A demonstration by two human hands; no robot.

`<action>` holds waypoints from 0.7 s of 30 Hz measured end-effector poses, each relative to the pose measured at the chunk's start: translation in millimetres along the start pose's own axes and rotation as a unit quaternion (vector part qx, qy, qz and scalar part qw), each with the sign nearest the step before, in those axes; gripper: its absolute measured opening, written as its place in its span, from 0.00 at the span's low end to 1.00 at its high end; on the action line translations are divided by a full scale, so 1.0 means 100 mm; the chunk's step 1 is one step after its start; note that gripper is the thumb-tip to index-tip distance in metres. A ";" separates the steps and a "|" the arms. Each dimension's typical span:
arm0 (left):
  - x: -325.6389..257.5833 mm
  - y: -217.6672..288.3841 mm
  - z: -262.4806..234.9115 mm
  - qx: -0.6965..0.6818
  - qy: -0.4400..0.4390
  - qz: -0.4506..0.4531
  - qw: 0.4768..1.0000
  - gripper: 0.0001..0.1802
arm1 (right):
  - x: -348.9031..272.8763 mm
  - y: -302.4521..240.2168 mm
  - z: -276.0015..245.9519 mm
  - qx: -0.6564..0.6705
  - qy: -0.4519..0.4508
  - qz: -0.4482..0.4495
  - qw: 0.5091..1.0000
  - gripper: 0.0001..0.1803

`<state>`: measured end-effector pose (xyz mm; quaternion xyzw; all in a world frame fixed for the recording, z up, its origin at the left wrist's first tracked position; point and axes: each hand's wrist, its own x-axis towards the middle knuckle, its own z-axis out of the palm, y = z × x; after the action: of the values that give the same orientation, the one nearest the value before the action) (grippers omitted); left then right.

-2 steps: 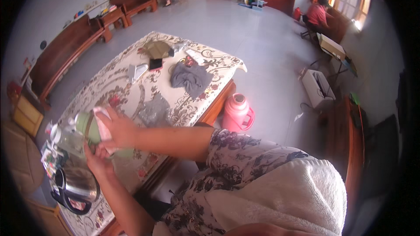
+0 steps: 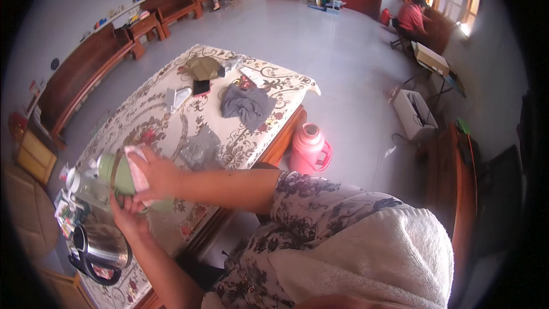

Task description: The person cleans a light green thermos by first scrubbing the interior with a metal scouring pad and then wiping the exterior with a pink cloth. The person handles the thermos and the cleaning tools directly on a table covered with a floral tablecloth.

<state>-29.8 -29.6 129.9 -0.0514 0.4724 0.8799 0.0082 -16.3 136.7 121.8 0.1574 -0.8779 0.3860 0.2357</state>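
Note:
A light green, flask-shaped container (image 2: 107,170) with a brown band is held tilted over the near left part of the table. My right hand (image 2: 161,174) is closed on a pink cloth (image 2: 137,173) and presses it against the container's side. Below it, my left hand (image 2: 130,216) grips the container's near side, its fingers partly hidden. Past the hands, part of the green body shows under my right forearm. Beside the container is a clear plastic bottle (image 2: 91,190). A steel kettle (image 2: 106,246) with a black handle stands closer to me.
The patterned tablecloth (image 2: 166,74) bears a grey cloth (image 2: 249,106), phone (image 2: 201,87), brown cap-like item (image 2: 204,68) and clear plastic bag (image 2: 203,147). A pink thermos (image 2: 309,149) stands on the floor by the table's right edge. Two people sit farther off.
The view has shifted slightly. My right hand and the pink cloth have moved a little toward me along the green container; my left hand keeps its grip.

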 end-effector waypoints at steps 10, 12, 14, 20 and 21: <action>0.17 0.05 -0.50 -0.022 -0.059 -0.049 0.997 0.15 | -0.23 0.16 0.19 0.148 -0.022 0.067 0.986 0.55; 0.18 0.10 -0.54 0.007 -0.026 -0.045 0.999 0.15 | -0.16 0.31 0.40 0.313 -0.030 0.059 0.948 0.45; 0.28 0.10 -0.70 0.038 -0.046 -0.056 0.997 0.15 | -0.08 0.78 0.59 0.547 -0.098 0.082 0.827 0.24; 0.03 0.02 -0.67 0.063 -0.039 0.006 0.997 0.10 | -0.16 0.84 0.36 0.436 -0.222 0.158 0.857 0.26; 0.06 0.02 -0.59 0.105 -0.009 0.030 0.994 0.08 | -0.11 0.78 0.32 0.381 -0.212 0.130 0.890 0.32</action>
<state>-31.0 -79.9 98.4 -0.0279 0.5637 0.8255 -0.0084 -52.5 164.3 49.7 0.1980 -0.7048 0.6757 -0.0864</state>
